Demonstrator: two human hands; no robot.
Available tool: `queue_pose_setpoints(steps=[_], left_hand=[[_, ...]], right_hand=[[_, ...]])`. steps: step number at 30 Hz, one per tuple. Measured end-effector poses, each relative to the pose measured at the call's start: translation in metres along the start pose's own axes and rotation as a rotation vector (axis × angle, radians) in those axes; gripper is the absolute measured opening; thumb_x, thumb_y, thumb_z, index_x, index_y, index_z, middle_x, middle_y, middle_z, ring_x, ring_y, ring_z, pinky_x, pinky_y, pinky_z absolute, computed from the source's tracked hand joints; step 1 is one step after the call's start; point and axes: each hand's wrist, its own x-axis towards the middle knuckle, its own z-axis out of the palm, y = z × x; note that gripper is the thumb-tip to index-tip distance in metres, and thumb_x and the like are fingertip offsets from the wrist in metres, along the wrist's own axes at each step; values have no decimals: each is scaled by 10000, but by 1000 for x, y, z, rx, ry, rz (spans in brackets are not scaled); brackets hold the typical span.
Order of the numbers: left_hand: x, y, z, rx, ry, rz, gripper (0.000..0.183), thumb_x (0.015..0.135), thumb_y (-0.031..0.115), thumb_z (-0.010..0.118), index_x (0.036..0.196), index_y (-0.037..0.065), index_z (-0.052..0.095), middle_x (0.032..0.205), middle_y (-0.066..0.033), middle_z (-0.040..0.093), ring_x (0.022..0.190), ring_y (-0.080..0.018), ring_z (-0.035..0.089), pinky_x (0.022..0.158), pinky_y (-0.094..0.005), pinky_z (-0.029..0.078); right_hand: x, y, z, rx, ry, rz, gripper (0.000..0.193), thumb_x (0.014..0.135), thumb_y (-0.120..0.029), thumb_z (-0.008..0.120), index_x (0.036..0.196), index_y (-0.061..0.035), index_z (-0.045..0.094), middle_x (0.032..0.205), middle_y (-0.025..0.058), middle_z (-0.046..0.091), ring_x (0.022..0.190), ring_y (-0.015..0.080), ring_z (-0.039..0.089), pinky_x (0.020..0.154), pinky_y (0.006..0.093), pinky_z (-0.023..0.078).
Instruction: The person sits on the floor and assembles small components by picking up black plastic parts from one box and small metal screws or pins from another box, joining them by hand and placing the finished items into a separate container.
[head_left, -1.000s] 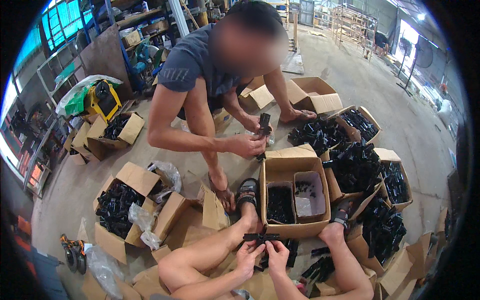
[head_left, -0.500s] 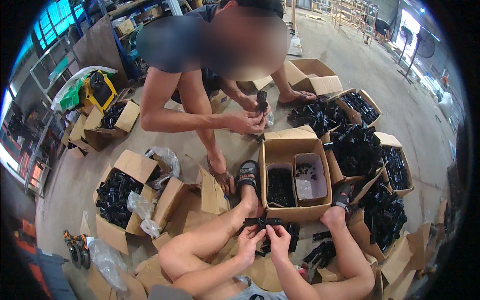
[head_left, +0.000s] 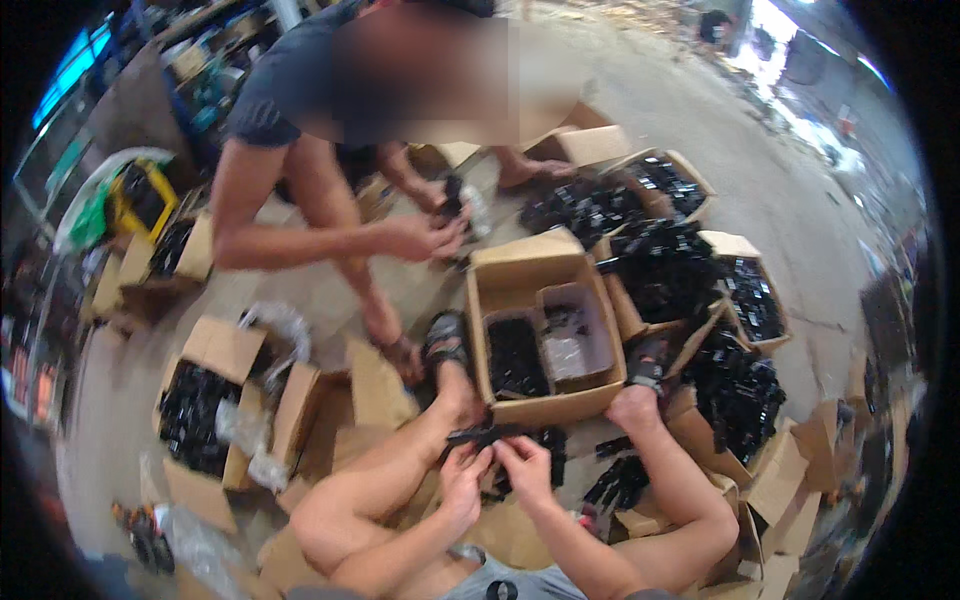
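Left hand [head_left: 463,483] and right hand [head_left: 526,467] just in front of the cardboard box [head_left: 548,409], near side — close together, fingers curled in, fingertips pinching. Left forearm [head_left: 402,547] and right forearm [head_left: 580,537] slant inward toward the box. Legs bent, spread wide — left foot [head_left: 456,388] beside its left wall, right foot [head_left: 634,402] beside its right.

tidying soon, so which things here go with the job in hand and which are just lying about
Likely job things:
- black part in left hand and right hand
- box between the feet
- loose black parts

Seemingly lying about:
- clear plastic bag, lower left
- yellow-framed thing, upper left
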Motion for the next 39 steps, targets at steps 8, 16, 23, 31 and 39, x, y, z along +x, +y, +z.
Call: queue_pose_setpoints(steps=[8,16,23,31,39], left_hand=[[0,3,11,55,9,93,245,905,31,698,1103,85,564,980,-10,688,765,-50,578,639,-197,414],[-1,3,8,29,-19,93,231,897,20,708,1089,74,592,1043,-49,709,890,-92,634,706,-201,461],[1,1,-8,14,-17,41,241,903,7,687,1109,84,588,1062,-52,698,927,-123,653,778,-246,518],[0,3,-1,42,-14,156,273,886,-28,695,1125,24,573,1114,-107,683,1006,-163,650,893,-286,523],[3,0,-2,5,-17,115,273,878,-31,703,1115,20,578,1116,-107,682,1001,-164,652,894,-283,525]], right_hand=[[2,-19,0,-210,32,-14,198,879,-182,747,922,9,724,808,44,703,735,82,607,657,257,487],[3,-15,2,71,13,111,198,886,-99,729,1036,28,708,946,51,722,852,96,641,771,257,514],[-3,-10,8,44,25,-3,173,878,-89,732,999,33,712,927,44,724,827,83,641,752,237,511],[-1,-22,12,49,17,77,138,883,-117,729,950,3,723,857,11,700,780,64,594,707,237,472],[-1,-17,9,39,22,76,207,885,-85,718,1050,40,722,925,54,730,798,85,629,722,238,499]])
